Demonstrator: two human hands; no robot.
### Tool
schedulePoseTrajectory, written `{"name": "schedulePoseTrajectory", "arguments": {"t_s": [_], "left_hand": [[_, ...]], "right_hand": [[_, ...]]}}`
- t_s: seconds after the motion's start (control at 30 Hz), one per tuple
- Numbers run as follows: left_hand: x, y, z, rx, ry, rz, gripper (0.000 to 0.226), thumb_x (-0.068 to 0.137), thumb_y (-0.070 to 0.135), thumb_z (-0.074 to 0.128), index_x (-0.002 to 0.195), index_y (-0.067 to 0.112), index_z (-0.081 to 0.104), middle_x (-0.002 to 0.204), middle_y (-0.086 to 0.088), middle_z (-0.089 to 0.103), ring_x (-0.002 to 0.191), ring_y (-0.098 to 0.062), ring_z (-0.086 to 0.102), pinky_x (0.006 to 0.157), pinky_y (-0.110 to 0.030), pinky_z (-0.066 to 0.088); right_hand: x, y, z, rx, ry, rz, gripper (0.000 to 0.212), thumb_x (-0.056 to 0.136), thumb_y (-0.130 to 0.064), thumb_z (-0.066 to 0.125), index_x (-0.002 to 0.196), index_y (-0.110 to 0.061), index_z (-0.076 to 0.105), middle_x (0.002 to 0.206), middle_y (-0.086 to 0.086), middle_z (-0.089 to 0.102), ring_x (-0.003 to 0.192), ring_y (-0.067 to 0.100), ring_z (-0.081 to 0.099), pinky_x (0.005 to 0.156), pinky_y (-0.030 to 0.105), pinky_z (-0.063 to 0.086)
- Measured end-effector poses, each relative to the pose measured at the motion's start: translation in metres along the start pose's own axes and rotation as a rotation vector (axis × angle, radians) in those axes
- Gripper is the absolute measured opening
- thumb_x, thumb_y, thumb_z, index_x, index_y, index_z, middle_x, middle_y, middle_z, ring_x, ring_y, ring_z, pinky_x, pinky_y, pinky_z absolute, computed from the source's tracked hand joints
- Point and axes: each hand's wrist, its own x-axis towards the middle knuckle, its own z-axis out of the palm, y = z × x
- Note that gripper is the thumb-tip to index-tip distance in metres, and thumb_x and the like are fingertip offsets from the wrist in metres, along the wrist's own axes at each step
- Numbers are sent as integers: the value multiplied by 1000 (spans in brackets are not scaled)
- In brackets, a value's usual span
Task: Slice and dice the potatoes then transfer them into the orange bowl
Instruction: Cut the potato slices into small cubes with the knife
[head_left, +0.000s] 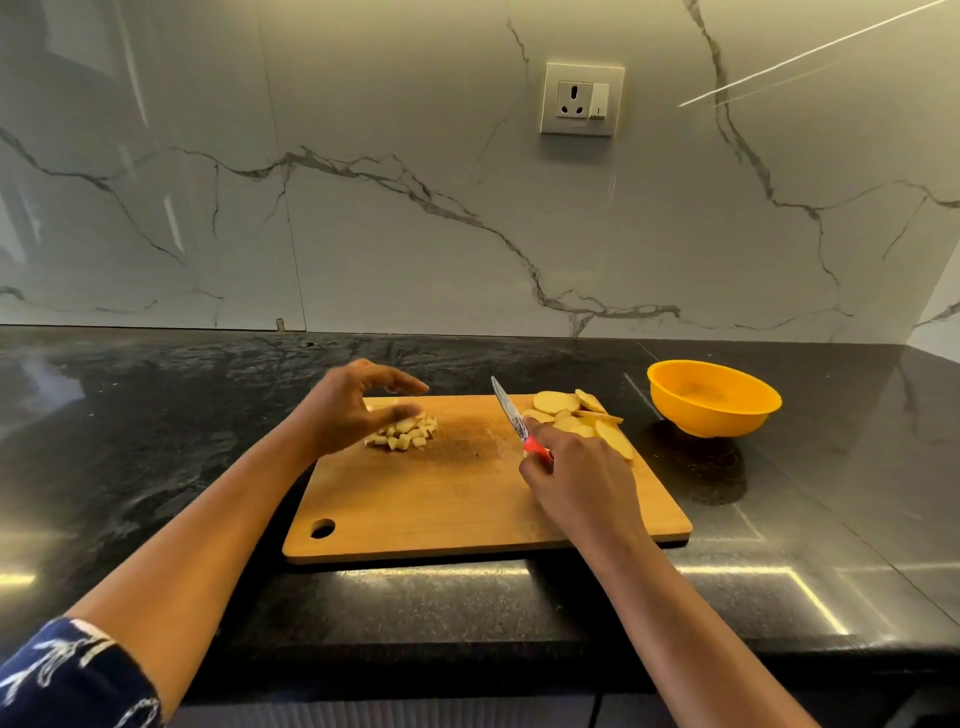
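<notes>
A wooden cutting board (457, 504) lies on the black counter. A small pile of diced potato (408, 434) sits at the board's far left. My left hand (353, 408) hovers over that pile with fingers spread and relaxed, its fingertips blurred. Several round potato slices (582, 415) lie at the board's far right corner. My right hand (576, 478) grips a knife (511, 413) by its red handle, the blade pointing away and up, just left of the slices. The orange bowl (714, 397) stands to the right of the board and looks empty.
The black stone counter (156, 415) runs to a marble wall at the back, with a wall socket (582, 98) above the board. The counter's front edge lies just below the board. A patterned blue sleeve (67, 675) shows at the lower left.
</notes>
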Motion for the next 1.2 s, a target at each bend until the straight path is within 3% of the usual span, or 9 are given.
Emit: {"name": "schedulePoseTrajectory", "arguments": {"t_s": [0.1,0.17,0.27,0.47,0.6,0.73,0.9,1.0,1.2], "left_hand": [[5,-8,14,265,-195,101,28,82,46,63,109,39,65,124,20,54,117,-4,45,103,-38,34],[10,-12,19,303,-97,168,17,86,34,64,102,35,69,120,14,60,114,-10,51,100,-45,38],[11,-4,22,230,0,226,27,83,46,55,97,31,71,110,13,65,102,-10,59,91,-39,42],[6,-1,19,197,296,155,22,91,13,59,109,21,68,85,12,70,71,-10,63,76,-43,52],[11,8,24,333,151,69,30,93,35,52,120,28,61,100,7,69,89,-11,57,91,-47,43],[39,42,40,372,-123,120,38,93,35,54,131,30,53,128,4,59,115,-17,52,98,-39,42],[87,74,63,185,-483,-71,54,91,28,59,141,22,40,140,1,48,129,-17,44,104,-29,32],[99,72,67,49,-603,-118,47,85,30,67,130,23,53,130,4,54,120,-14,47,96,-24,37],[104,57,80,-11,-496,4,20,76,33,76,95,28,72,113,8,59,110,-10,51,102,-34,41]], "right_hand": [[0,0,0,-4,-7,-1,50,97,-38,51,145,-32,37,125,-5,63,96,8,61,76,21,49],[0,0,-1,-12,-13,-1,51,97,-38,50,145,-32,36,125,-6,63,96,8,61,74,20,48],[0,2,-1,-12,-1,8,50,97,-38,50,145,-32,36,124,-7,64,93,7,60,70,17,45],[2,10,-4,35,45,68,47,97,-36,50,143,-32,41,117,-5,67,96,10,61,74,22,48],[2,26,-20,94,109,125,45,96,-32,49,141,-30,44,105,1,70,91,15,62,67,25,38],[5,35,-21,132,143,156,45,96,-31,50,140,-29,45,99,2,71,89,17,63,68,28,44],[17,35,-16,163,162,162,45,96,-32,51,140,-28,45,106,3,71,94,18,64,76,33,49],[17,40,-13,168,146,166,46,96,-33,51,141,-29,44,105,2,71,93,17,64,74,31,49],[17,41,-11,175,178,129,47,96,-32,51,142,-29,42,101,0,72,85,14,64,73,30,53]]}}
